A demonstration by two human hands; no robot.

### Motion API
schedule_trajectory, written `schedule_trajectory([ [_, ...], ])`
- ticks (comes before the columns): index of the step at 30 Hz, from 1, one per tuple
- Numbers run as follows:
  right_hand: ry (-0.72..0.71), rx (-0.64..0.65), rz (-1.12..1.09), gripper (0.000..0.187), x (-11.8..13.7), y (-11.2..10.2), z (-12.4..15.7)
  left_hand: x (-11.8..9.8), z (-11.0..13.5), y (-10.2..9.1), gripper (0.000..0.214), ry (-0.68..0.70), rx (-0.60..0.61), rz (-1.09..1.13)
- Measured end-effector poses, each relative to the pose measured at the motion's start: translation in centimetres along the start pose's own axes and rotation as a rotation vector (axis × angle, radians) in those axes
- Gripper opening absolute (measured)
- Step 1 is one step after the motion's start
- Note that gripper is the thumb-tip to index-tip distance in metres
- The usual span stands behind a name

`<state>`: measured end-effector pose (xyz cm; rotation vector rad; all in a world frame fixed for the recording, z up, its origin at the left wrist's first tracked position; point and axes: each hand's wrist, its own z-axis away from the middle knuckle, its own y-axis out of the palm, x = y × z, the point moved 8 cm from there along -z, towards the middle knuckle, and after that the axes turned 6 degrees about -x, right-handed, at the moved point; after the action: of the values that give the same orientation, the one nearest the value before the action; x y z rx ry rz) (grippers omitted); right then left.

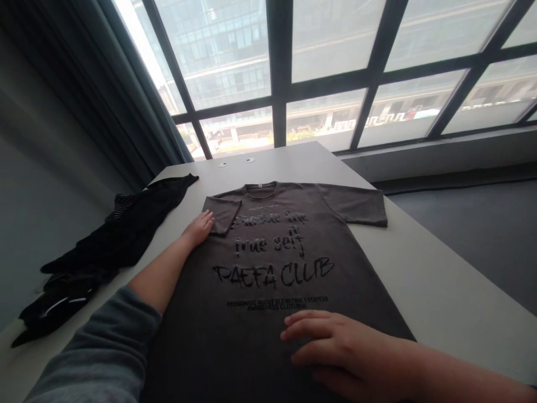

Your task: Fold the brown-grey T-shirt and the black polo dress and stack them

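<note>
- Dark T-shirt [272, 288], centre to six o'clock on the white table [444, 274], reads "true self", "PAEFA CLUB", "PASSIONATE ABOUT ELEVATING FASHION AWARENESS CLOTHING".
- Left hand [198, 228], at its ten o'clock, lies flat on the folded sleeve [225, 214].
- Right hand [335, 344], toward five o'clock, is loosely spread, gripping nothing.

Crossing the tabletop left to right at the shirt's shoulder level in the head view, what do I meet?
Black clothes, left hand, folded-in sleeve, shirt collar, outstretched sleeve.
</note>
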<state>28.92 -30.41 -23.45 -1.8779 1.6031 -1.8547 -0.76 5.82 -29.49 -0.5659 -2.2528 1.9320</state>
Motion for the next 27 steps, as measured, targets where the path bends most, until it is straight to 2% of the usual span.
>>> schedule_trajectory([
  [3,0.092,-0.002,0.126,0.051,-1.8,-1.9,-2.6,2.1,3.7,-0.1,0.066,0.075,0.024,0.041],
  [6,0.184,0.006,0.310,0.062,-6.7,-3.7,-8.4,3.3,6.2,0.6,0.069,0.082,0.040,0.055],
  [12,0.376,-0.022,0.708,0.069,-18.4,-5.8,-24.4,2.5,7.1,1.0,0.070,0.056,0.081,0.081],
  [15,0.492,-0.024,0.738,0.070,-22.3,-5.7,-29.4,2.3,7.1,0.9,0.070,0.050,0.116,0.090],
  [18,0.582,0.010,0.714,0.068,-25.2,-5.3,-30.8,2.4,7.3,1.0,0.070,0.060,0.121,0.098],
  [21,0.667,-0.026,0.716,0.070,-27.5,-5.7,-30.2,2.4,7.3,1.1,0.070,0.066,0.135,0.102],
  [27,0.775,-0.096,0.731,0.079,-29.6,-7.0,-29.1,1.8,7.3,0.8,0.073,0.058,0.181,0.090],
])
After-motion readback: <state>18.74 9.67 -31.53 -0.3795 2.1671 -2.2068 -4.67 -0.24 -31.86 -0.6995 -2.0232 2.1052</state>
